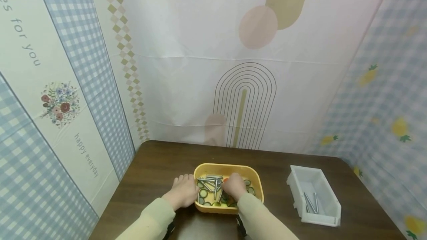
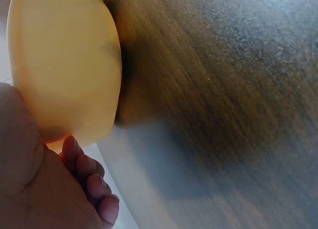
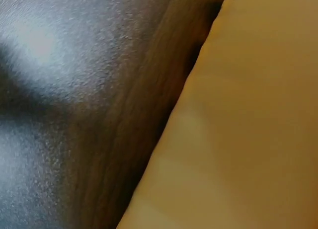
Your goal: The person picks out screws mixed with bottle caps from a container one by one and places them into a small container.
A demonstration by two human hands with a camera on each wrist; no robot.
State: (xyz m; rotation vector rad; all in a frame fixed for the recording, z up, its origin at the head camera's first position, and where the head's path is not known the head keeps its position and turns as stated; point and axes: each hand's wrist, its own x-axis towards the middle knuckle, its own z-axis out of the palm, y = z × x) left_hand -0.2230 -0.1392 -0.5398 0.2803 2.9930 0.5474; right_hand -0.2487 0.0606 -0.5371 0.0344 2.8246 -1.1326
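A yellow plastic bin (image 1: pixel 255 192) stands on the table with long silver screws or bolts (image 1: pixel 208 184) and several round, dark-edged discs like bottle caps (image 1: pixel 203 193) inside. My left hand (image 1: pixel 184 191) holds the bin's left side, fingers (image 2: pixel 87 164) against the outside near the rim. Down in the bin is my right hand (image 1: pixel 234 185), knuckles up, its fingertips hidden among the pieces; I cannot tell what it holds. A small orange-red bit (image 1: pixel 225 180) shows beside it. The right wrist view holds only the bin's outer wall (image 3: pixel 248 119) and the table.
To the right, a white plastic bin (image 1: pixel 328 192) stands apart on the dark wooden table (image 1: pixel 160 158), with a few long silver screws or bolts (image 1: pixel 311 203) in it. Patterned cloth (image 1: pixel 186 84) hangs behind and on both sides of the table.
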